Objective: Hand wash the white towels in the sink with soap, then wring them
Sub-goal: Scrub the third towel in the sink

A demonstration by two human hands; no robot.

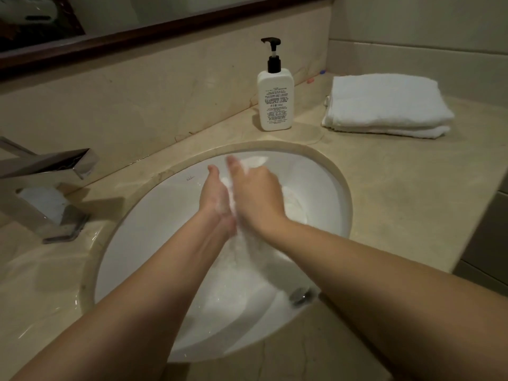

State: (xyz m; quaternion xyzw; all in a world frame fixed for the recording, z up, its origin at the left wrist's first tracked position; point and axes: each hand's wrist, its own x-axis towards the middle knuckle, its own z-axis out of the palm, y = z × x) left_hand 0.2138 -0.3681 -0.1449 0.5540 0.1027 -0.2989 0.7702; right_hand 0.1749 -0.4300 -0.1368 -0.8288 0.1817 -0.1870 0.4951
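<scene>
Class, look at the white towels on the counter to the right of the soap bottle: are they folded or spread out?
Folded. The white towels lie as a neat, squared stack with layered edges along the front, right of the soap bottle.

Over the sink [324, 171], the left hand [217, 199] and right hand [258, 193] press a wet, soapy towel [247, 243] between them; the fingers look fairly straight, though blur hides their grip. A soap bottle [275, 101] stands behind the sink, folded towels [384, 103] lie to its right, and the tap [46, 166] is left.
</scene>
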